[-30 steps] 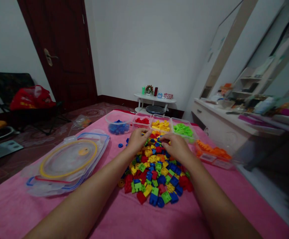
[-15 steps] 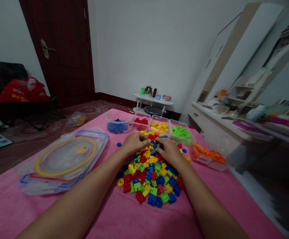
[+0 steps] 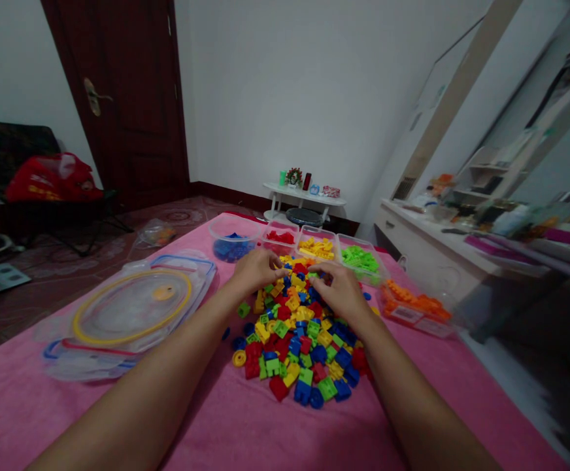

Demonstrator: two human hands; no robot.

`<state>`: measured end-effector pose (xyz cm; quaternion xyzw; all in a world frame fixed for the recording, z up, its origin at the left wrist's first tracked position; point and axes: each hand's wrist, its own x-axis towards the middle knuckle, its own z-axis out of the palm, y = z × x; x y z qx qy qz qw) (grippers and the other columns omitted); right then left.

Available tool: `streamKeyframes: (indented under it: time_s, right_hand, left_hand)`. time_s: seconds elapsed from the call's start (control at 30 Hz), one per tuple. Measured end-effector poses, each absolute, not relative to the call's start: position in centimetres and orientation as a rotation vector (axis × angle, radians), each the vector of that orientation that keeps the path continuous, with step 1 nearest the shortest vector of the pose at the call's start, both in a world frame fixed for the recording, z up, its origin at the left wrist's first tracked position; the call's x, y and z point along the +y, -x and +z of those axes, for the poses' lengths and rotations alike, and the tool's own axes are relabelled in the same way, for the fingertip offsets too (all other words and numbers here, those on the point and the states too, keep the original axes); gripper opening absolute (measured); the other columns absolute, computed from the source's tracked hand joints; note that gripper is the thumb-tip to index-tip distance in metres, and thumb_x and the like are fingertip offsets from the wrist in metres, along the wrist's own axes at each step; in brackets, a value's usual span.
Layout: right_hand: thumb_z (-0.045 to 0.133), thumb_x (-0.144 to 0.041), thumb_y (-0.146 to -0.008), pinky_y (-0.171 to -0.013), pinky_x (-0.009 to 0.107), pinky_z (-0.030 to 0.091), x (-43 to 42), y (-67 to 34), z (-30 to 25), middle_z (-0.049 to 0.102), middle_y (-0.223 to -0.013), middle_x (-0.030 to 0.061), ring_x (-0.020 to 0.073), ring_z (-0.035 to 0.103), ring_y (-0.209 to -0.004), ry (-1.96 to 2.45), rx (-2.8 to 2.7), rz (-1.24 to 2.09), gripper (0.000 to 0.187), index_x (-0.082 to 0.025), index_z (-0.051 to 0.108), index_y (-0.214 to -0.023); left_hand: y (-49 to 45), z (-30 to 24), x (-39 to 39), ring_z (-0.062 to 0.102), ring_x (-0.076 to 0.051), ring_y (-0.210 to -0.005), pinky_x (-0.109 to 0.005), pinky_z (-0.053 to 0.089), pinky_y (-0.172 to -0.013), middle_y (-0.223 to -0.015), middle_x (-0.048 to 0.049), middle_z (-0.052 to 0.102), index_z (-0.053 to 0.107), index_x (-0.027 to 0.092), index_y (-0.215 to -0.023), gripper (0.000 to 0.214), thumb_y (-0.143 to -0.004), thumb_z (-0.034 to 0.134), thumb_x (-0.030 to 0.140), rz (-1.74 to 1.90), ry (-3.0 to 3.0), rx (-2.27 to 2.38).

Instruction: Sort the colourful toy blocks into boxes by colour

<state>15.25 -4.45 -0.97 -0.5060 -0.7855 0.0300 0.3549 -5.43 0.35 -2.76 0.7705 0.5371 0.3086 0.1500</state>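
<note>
A heap of plastic building blocks [image 3: 295,340] in yellow, red, green and blue lies on a pink cloth [image 3: 226,425]. My left hand [image 3: 258,270] hovers at the heap's far left side, thumb and fingers apart over some yellow blocks. On the far right side, my right hand [image 3: 340,288] has a small green block [image 3: 313,275] between thumb and forefinger. Behind the heap stand clear tubs: a round one of blue pieces [image 3: 233,247], then boxes of red pieces [image 3: 280,237], yellow pieces [image 3: 317,248] and green pieces [image 3: 360,259].
A clear box of orange pieces [image 3: 415,304] is at the right edge of the cloth. Stacked clear lids [image 3: 131,307] with coloured rims lie to the left. A cluttered dresser [image 3: 427,242] stands on the right, and a low white table [image 3: 289,191] by the wall.
My hands have moved a little apart. The left shifted left and slightly away, uncovering a green block beside the heap. Blocks between the hands lie more spread out.
</note>
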Motion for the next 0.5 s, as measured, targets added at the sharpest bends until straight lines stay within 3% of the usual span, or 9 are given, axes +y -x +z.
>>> streamKeyframes:
  time_s: [0.1, 0.2, 0.33, 0.5]
  right_hand:
    - [0.055, -0.017, -0.072, -0.066, 0.025, 0.042, -4.6, -15.2, -0.8, 0.064, -0.078, 0.0033, 0.0136, 0.054, -0.068, 1.300, -2.036, 0.082, 0.023, -0.017, 0.071, -0.090]
    - [0.056, -0.017, -0.073, -0.065, 0.025, 0.041, -4.7, -15.2, -0.8, 0.062, -0.074, 0.0028, 0.0133, 0.053, -0.066, 1.301, -2.060, 0.095, 0.022, -0.016, 0.071, -0.089]
    - [0.057, -0.020, -0.074, -0.061, 0.025, 0.040, -4.8, -15.0, -0.8, 0.062, -0.072, 0.0025, 0.0118, 0.052, -0.060, 1.313, -2.075, 0.138, 0.021, -0.016, 0.071, -0.089]
    - [0.058, -0.024, -0.074, -0.058, 0.024, 0.039, -4.9, -14.8, -0.9, 0.063, -0.074, 0.0027, 0.0107, 0.050, -0.056, 1.333, -2.060, 0.193, 0.022, -0.015, 0.071, -0.091]
  left_hand:
    - [6.7, -2.1, 0.3, 0.058, -0.015, -0.060, -0.023, 0.034, -0.051, -0.068, -0.0053, 0.069, 0.074, 0.017, -0.074, 0.031, -0.063, 0.067, 0.044, 0.554, -2.280, 1.537]
    - [7.6, -1.7, 0.3, 0.057, -0.013, -0.058, -0.020, 0.035, -0.051, -0.067, -0.0029, 0.069, 0.074, 0.016, -0.077, 0.022, -0.063, 0.065, 0.030, 0.352, -2.219, 1.373]
    - [8.1, -1.3, 0.1, 0.057, -0.011, -0.060, -0.017, 0.038, -0.053, -0.073, -0.0007, 0.070, 0.072, 0.017, -0.087, 0.033, -0.056, 0.064, 0.014, 0.237, -2.120, 1.338]
    - [8.4, 0.3, -0.5, 0.058, -0.013, -0.061, -0.020, 0.038, -0.054, -0.071, -0.0031, 0.069, 0.074, 0.018, -0.079, 0.024, -0.057, 0.065, 0.020, 0.297, -2.289, 1.579]
